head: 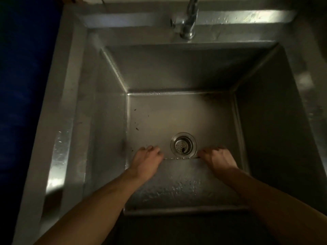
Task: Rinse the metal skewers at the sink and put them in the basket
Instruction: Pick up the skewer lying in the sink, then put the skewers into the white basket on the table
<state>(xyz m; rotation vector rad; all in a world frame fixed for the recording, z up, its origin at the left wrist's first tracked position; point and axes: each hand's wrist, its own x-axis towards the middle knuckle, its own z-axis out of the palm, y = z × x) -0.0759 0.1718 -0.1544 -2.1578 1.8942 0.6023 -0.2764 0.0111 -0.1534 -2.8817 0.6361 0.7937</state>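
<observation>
A thin twisted metal skewer [178, 158] lies level across the bottom of the steel sink [109, 96], just in front of the drain. My left hand [146, 160] grips its left end with fingers curled. My right hand [216, 159] pinches its right end. Both arms reach deep into the basin. No basket is in view. No water runs from the faucet [189, 20].
The drain strainer [183, 145] sits between my hands, slightly beyond them. Dark specks dot the basin floor at the left. The near wall of the basin is wet with droplets. A dark blue surface [23, 85] borders the sink on the left.
</observation>
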